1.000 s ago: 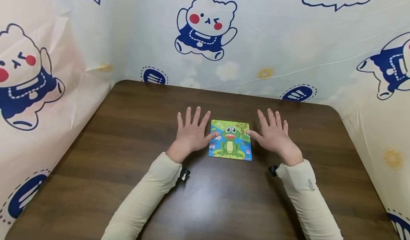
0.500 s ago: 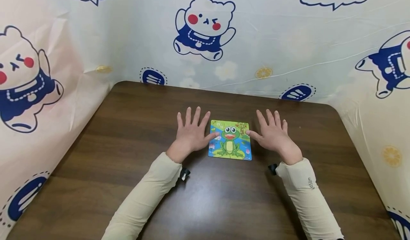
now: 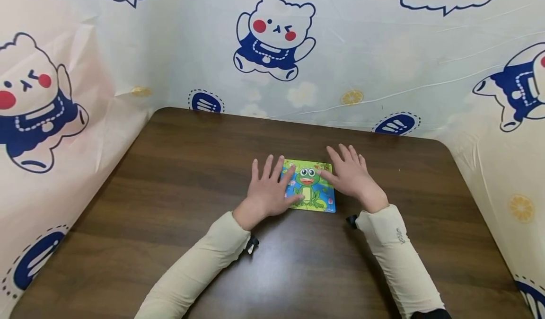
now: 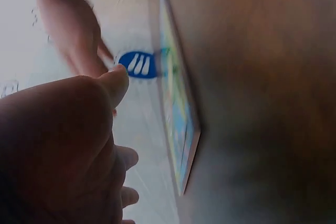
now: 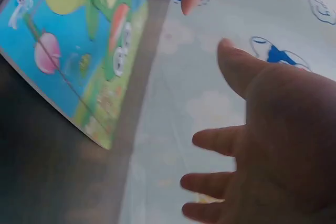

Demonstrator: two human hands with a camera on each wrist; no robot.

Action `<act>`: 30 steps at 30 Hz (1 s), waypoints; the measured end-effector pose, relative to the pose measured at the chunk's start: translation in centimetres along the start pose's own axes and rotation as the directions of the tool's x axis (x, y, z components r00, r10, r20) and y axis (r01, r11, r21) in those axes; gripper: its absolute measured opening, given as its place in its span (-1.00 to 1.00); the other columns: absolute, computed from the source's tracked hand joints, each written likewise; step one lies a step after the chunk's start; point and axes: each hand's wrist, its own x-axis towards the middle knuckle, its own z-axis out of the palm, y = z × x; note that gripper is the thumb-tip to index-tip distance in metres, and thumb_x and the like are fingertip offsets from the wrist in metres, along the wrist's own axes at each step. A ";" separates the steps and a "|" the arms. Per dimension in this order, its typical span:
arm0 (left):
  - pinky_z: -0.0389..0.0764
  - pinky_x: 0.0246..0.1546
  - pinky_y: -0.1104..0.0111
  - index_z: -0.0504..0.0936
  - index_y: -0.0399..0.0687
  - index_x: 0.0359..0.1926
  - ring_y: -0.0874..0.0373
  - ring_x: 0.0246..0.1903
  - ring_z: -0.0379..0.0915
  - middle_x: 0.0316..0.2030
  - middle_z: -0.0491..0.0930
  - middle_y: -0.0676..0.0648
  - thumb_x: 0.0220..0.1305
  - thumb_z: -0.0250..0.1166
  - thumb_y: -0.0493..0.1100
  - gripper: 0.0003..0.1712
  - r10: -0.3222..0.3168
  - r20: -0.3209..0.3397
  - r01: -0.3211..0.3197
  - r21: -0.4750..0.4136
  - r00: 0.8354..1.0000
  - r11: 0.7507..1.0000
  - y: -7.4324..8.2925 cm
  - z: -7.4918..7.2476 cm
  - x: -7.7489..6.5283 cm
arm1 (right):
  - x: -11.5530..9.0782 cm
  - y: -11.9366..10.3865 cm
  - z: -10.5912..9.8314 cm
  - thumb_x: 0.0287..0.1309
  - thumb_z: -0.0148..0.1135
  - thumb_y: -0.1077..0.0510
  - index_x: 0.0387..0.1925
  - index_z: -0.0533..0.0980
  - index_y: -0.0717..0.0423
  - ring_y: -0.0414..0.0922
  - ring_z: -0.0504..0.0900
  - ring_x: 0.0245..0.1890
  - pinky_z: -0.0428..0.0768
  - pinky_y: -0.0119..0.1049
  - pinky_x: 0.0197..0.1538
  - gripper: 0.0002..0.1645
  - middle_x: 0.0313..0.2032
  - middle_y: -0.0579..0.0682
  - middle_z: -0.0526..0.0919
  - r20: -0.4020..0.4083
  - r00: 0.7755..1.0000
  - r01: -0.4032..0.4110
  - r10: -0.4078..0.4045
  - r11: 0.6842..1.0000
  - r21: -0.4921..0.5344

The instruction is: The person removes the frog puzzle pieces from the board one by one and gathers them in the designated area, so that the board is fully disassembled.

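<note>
A square frog picture board (image 3: 312, 193), seemingly a jigsaw puzzle, lies flat on the table. Thin dark seams cross its printed face (image 5: 73, 72) in the right wrist view. Over its left side my left hand (image 3: 269, 193) hovers with spread fingers, hiding part of that edge. My right hand (image 3: 352, 176) hangs beside the upper right corner, its thumb over the board. Seen from the left wrist, a gap separates my left hand (image 4: 68, 145) from the board (image 4: 178, 108). Neither hand holds anything. The right hand's fingers (image 5: 210, 182) are extended and apart in the right wrist view.
The dark brown wooden table (image 3: 170, 181) has rounded far corners. A pale cloth (image 3: 362, 39) with printed cartoon bears hangs along its back and sides. A small black device (image 3: 252, 244) sits at the left cuff, and another (image 3: 352, 221) at the right cuff.
My left hand has moved right and slightly nearer, further over the board. The right hand has shifted left, bringing its thumb further over the board. The board has stayed in place.
</note>
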 end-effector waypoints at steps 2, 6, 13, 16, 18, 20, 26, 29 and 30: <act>-0.45 0.50 -0.28 -0.17 0.34 0.64 -0.16 0.63 -0.51 0.65 -0.34 -0.07 0.33 -0.19 0.62 0.02 0.026 0.019 -0.027 0.020 0.999 0.999 0.7 0.2 -0.3 | 0.5 -0.1 0.4 0.43 0.10 -0.26 0.56 0.13 0.14 0.40 -0.07 0.56 -0.04 0.42 0.49 -0.09 0.54 0.38 0.07 -0.044 0.998 0.047 -0.048 0.999 -0.010; -0.44 0.51 -0.26 -0.16 0.36 0.64 -0.14 0.63 -0.48 0.65 -0.32 -0.04 0.33 -0.20 0.63 0.01 0.092 0.064 -0.094 0.030 0.994 0.995 1.8 0.6 -0.6 | 1.5 -0.2 1.2 0.42 0.14 -0.20 0.45 0.33 0.15 0.32 0.23 0.48 0.24 0.32 0.44 -0.23 0.44 0.34 0.31 -0.122 0.985 0.117 -0.122 0.992 -0.044; -0.24 0.60 -0.06 -0.13 0.33 0.64 0.00 0.64 -0.38 0.65 -0.24 0.04 0.35 -0.20 0.61 -0.01 0.205 0.163 -0.212 0.030 0.965 0.977 3.2 0.9 -1.3 | 2.8 -1.1 2.0 0.44 0.16 -0.14 0.36 0.46 0.10 0.21 0.45 0.35 0.44 0.21 0.34 -0.38 0.34 0.24 0.47 -0.142 0.978 0.155 -0.154 0.988 0.001; -0.15 0.61 0.04 -0.13 0.32 0.64 0.04 0.64 -0.36 0.65 -0.25 0.06 0.36 -0.20 0.60 -0.01 0.234 0.176 -0.243 0.030 0.956 0.970 3.6 1.0 -1.4 | 3.2 -1.6 2.3 0.45 0.15 -0.12 0.32 0.51 0.09 0.16 0.51 0.29 0.49 0.17 0.30 -0.43 0.28 0.19 0.54 -0.134 0.979 0.161 -0.152 0.985 0.065; -0.13 0.61 0.08 -0.14 0.32 0.64 0.04 0.64 -0.38 0.65 -0.27 0.05 0.37 -0.20 0.59 -0.01 0.245 0.175 -0.254 0.031 0.954 0.967 3.8 1.0 -1.4 | 3.6 -1.9 2.5 0.47 0.13 -0.10 0.28 0.54 0.09 0.12 0.58 0.21 0.54 0.14 0.25 -0.48 0.21 0.15 0.60 -0.131 0.980 0.165 -0.150 0.979 0.116; -0.11 0.61 0.08 -0.15 0.33 0.64 0.03 0.64 -0.41 0.65 -0.31 0.05 0.37 -0.20 0.59 -0.02 0.251 0.173 -0.260 0.029 0.952 0.965 3.8 1.0 -1.4 | 4.1 -2.0 2.8 0.49 0.10 -0.10 0.25 0.57 0.08 0.07 0.63 0.12 0.59 0.09 0.18 -0.51 0.15 0.11 0.65 -0.125 0.982 0.164 -0.143 0.970 0.179; -0.07 0.60 0.09 -0.14 0.33 0.64 0.03 0.64 -0.42 0.65 -0.30 0.04 0.38 -0.18 0.57 -0.03 0.277 0.180 -0.282 0.003 0.944 0.959 4.0 0.3 -1.2 | 5.7 -1.7 4.0 0.54 0.00 -0.14 0.23 0.58 0.00 -0.03 0.68 -0.31 0.64 -0.10 -0.13 -0.52 -0.14 0.05 0.75 -0.041 0.994 0.105 -0.097 0.910 0.401; -0.01 0.59 0.09 -0.12 0.31 0.64 0.04 0.64 -0.40 0.65 -0.26 0.03 0.38 -0.18 0.57 -0.03 0.293 0.184 -0.299 0.005 0.938 0.954 4.0 0.2 -1.1 | 6.3 -1.6 4.4 0.54 -0.02 -0.16 0.22 0.59 -0.02 -0.05 0.53 -0.57 0.55 -0.18 -0.33 -0.52 -0.41 0.04 0.68 0.008 0.997 0.068 -0.082 0.876 0.477; 0.01 0.59 0.08 -0.12 0.31 0.64 0.04 0.64 -0.39 0.65 -0.26 0.03 0.38 -0.18 0.57 -0.03 0.296 0.185 -0.303 0.007 0.937 0.953 3.9 0.2 -1.0 | 6.4 -1.5 4.5 0.54 -0.03 -0.16 0.20 0.60 -0.03 -0.05 0.48 -0.63 0.53 -0.19 -0.37 -0.52 -0.49 0.06 0.64 0.021 0.997 0.059 -0.079 0.867 0.495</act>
